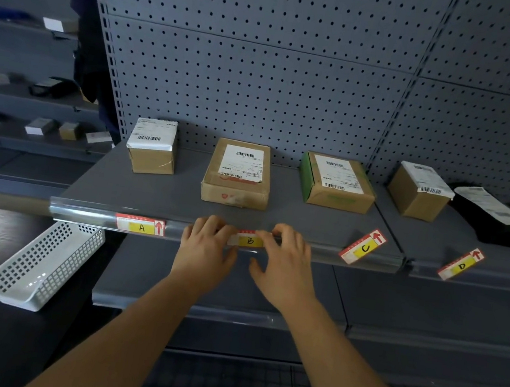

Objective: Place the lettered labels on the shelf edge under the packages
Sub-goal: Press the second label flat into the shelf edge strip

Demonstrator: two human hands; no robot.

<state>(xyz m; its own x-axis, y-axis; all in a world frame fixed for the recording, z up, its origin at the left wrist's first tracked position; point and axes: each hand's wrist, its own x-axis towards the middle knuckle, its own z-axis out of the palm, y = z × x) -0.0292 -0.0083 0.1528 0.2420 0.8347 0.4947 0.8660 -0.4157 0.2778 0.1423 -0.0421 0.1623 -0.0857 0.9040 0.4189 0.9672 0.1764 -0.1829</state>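
Note:
Label A [140, 226] sits in the clear strip [84, 214] on the shelf's front edge, below the leftmost package [152, 147]. Label B [249, 241] is at the strip under the second package [238, 173]. My left hand [208, 248] pinches its left end and my right hand [284, 261] its right end. Labels C [362, 246] and D [461, 264] lie loose and slanted on the shelf top, in front of the third package [337, 182] and fourth package [419, 191].
A white perforated basket [42, 267] rests tilted on a dark surface at lower left. A black parcel [497, 220] lies at the far right of the shelf. A lower shelf [232, 314] juts out beneath my forearms. Pegboard backs the shelf.

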